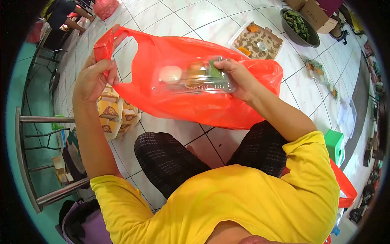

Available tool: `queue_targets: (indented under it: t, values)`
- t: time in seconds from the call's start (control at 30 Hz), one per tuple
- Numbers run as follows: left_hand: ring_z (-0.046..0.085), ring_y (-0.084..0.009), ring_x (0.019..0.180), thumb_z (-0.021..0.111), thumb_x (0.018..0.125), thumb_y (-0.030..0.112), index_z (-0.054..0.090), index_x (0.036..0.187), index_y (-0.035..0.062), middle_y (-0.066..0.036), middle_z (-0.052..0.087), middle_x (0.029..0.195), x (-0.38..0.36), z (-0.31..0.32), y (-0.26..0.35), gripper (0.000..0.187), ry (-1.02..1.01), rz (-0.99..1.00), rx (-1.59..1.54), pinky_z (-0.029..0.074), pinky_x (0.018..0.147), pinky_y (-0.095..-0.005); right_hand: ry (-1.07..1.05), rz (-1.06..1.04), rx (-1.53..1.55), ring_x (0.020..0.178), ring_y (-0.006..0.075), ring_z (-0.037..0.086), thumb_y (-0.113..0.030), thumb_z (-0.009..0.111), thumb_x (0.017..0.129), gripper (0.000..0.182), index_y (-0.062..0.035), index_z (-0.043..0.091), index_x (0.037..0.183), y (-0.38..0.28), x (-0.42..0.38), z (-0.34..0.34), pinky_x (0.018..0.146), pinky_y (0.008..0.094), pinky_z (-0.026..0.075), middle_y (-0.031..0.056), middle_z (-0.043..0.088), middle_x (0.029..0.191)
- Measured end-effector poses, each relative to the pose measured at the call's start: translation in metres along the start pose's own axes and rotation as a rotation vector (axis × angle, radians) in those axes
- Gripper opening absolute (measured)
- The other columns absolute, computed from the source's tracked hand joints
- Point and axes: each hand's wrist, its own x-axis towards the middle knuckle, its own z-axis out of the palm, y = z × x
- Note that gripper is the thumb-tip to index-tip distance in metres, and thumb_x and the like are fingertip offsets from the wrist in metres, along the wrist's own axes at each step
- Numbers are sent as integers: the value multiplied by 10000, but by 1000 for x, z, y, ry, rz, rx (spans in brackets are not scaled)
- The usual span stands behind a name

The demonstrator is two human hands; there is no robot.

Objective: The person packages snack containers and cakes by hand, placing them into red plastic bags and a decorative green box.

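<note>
Red, thin plastic bag point(195, 97) hangs limp, pinched at its ten-o'clock handle by the left hand point(94, 79), while the right hand point(239, 79) fingers clamp the light, crushable clear food box point(195, 77) at its three-o'clock end.

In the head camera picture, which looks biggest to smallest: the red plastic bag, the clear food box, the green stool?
1. red plastic bag
2. clear food box
3. green stool

The stool sits farther off, so its real size is unsure.

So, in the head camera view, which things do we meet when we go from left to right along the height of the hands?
Left hand gripping the bag handle → red plastic bag → clear food container → right hand → packed meal boxes on the floor.
</note>
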Motion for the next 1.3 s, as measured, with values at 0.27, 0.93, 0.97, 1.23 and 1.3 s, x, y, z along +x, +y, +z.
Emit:
queue_targets:
  t: [0.27, 0.93, 0.97, 1.23, 1.3]
  values:
    - [416, -112, 506, 528, 764, 30, 442, 1162, 70, -17, 501, 684, 17, -48, -41, 409, 164, -90, -80, 376, 496, -261, 309, -208, -729, 676, 239, 593, -285, 628, 732, 429, -53, 504, 1071, 84, 167, -61, 509, 361, 495, 158, 568, 961]
    - [532, -206, 857, 516, 784, 109, 530, 1023, 51, -96, 578, 967, 85, 390, -174, 246, -1110, 507, 952, 411, 770, -360, 1233, -750, 677, 564, 189, 460, -113, 601, 755, 165, -18, 486, 827, -102, -31, -521, 558, 352, 468, 74, 459, 695]
    - [536, -215, 865, 506, 792, 121, 530, 1031, 50, -104, 578, 979, 94, 414, -207, 250, -1168, 399, 1004, 414, 778, -357, 1288, -689, 688, 592, 208, 467, -141, 613, 767, 196, -23, 493, 867, -93, -34, -542, 590, 369, 470, 84, 469, 726]
    - [539, -378, 937, 495, 795, 261, 347, 1243, 55, -226, 538, 1074, 189, 481, -320, 515, -1303, -239, 1307, 423, 813, -426, 1257, -734, 578, 552, 173, 443, -195, 602, 776, 197, -55, 527, 893, -89, -41, -647, 590, 348, 442, 40, 470, 709]
    - [555, -368, 901, 505, 785, 269, 388, 1216, 51, -215, 567, 1009, 188, 497, -313, 497, -1476, -213, 1463, 431, 789, -429, 1318, -709, 344, 564, 159, 463, -206, 614, 755, 257, -48, 551, 948, -101, -40, -664, 575, 316, 432, 32, 495, 717]
